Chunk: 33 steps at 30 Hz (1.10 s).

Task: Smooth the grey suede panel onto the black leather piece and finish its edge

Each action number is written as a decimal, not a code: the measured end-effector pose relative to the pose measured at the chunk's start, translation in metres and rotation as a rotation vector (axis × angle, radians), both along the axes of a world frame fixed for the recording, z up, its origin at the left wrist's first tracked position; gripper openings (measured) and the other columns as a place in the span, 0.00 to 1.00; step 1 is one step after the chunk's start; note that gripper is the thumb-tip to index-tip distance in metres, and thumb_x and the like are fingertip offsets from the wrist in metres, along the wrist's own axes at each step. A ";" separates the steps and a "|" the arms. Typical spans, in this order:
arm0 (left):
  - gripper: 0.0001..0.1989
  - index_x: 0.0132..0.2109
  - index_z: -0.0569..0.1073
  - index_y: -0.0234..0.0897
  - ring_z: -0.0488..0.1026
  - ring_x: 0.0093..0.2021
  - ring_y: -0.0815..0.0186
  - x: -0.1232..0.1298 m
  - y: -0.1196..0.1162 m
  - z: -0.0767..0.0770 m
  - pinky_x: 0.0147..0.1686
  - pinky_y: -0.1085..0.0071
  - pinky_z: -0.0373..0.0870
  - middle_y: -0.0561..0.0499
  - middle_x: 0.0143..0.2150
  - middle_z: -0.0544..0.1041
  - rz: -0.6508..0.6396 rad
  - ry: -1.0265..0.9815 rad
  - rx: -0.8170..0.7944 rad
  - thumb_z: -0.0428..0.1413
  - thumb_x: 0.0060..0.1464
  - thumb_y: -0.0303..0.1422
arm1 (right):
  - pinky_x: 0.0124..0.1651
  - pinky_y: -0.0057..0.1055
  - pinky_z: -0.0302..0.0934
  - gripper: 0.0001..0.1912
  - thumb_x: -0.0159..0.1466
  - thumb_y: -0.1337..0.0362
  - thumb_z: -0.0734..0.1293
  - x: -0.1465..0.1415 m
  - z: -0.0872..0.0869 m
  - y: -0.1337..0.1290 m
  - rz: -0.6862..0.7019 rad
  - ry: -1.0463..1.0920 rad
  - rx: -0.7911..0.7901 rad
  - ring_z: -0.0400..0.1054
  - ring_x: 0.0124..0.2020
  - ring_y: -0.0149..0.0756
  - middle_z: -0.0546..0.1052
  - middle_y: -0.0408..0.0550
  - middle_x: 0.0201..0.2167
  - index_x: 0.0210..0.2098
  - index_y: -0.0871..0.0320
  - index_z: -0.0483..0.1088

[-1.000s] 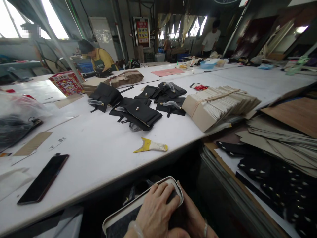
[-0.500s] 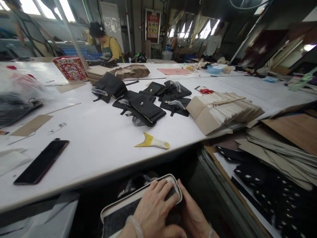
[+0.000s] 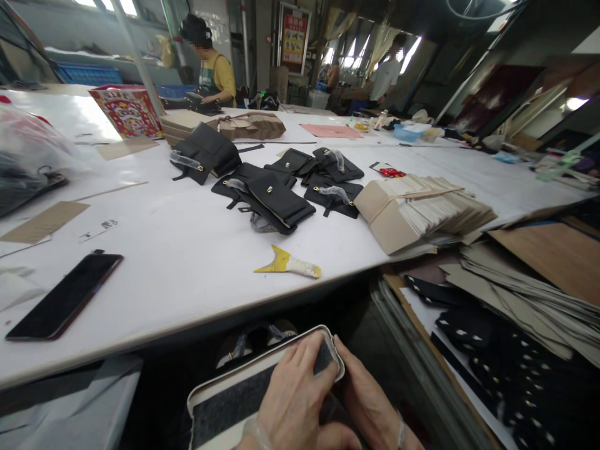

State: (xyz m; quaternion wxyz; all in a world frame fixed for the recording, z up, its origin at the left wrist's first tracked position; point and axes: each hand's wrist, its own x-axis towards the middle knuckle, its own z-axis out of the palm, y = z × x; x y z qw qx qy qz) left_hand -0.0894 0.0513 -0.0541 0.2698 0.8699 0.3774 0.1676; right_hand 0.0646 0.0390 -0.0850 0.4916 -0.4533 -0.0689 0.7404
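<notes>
A long piece with a pale raised rim and a dark grey inside [image 3: 229, 403] is held low in front of me, below the table's edge. My left hand [image 3: 297, 390] lies across its right part, with the fingers bent over the rim and the inner face. Around the right end wraps my right hand [image 3: 368, 390], its fingertips against the outer side of the rim. On the table lies a yellow forked tool with a whitish handle [image 3: 295, 267]. Beyond it are several black leather bags [image 3: 281, 203] with clear-wrapped handles.
The white table [image 3: 187, 269] bears a phone [image 3: 65, 297], a banded stack of card pieces [image 3: 422, 209] and a red patterned bag [image 3: 126, 112]. Black pieces and flat boards [image 3: 525, 287] lie on the right. Across the table a person in yellow [image 3: 213, 75] handles something black.
The view has shifted slightly. My left hand's fingers have moved a little on the rimmed piece, baring more of its dark inside. A person at the far left has left the view.
</notes>
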 end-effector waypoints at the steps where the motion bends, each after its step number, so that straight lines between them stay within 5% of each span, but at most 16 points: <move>1: 0.45 0.63 0.63 0.46 0.58 0.65 0.48 0.001 0.000 -0.001 0.62 0.52 0.61 0.40 0.66 0.58 -0.005 -0.011 0.002 0.59 0.42 0.63 | 0.57 0.35 0.61 0.25 0.56 0.51 0.74 0.000 0.000 0.000 0.011 -0.025 0.014 0.69 0.50 0.44 0.79 0.53 0.43 0.46 0.63 0.76; 12: 0.44 0.63 0.62 0.42 0.59 0.65 0.46 -0.001 0.000 -0.007 0.62 0.48 0.61 0.39 0.66 0.62 -0.049 0.096 0.006 0.62 0.43 0.58 | 0.61 0.40 0.57 0.26 0.58 0.45 0.71 0.010 -0.004 0.006 0.210 -0.392 0.174 0.67 0.53 0.44 0.77 0.52 0.48 0.49 0.57 0.75; 21: 0.42 0.61 0.65 0.28 0.58 0.65 0.44 -0.003 0.004 -0.001 0.63 0.48 0.59 0.31 0.65 0.61 -0.072 0.004 -0.105 0.63 0.47 0.52 | 0.68 0.45 0.44 0.32 0.57 0.38 0.68 0.017 0.000 0.014 0.403 -0.778 0.207 0.64 0.56 0.48 0.75 0.54 0.50 0.47 0.57 0.77; 28: 0.25 0.62 0.63 0.19 0.57 0.66 0.50 -0.002 0.002 -0.002 0.65 0.53 0.56 0.33 0.65 0.61 -0.034 -0.053 -0.167 0.41 0.66 0.34 | 0.64 0.44 0.52 0.28 0.60 0.42 0.67 0.019 0.019 0.024 0.635 -0.813 0.220 0.66 0.55 0.47 0.76 0.55 0.49 0.49 0.58 0.75; 33: 0.24 0.59 0.67 0.18 0.61 0.64 0.48 0.000 0.000 -0.008 0.63 0.53 0.60 0.31 0.63 0.63 -0.004 -0.081 -0.122 0.43 0.65 0.33 | 0.61 0.41 0.56 0.28 0.61 0.44 0.67 0.021 0.026 0.031 0.764 -0.775 0.166 0.66 0.55 0.46 0.76 0.52 0.50 0.53 0.56 0.73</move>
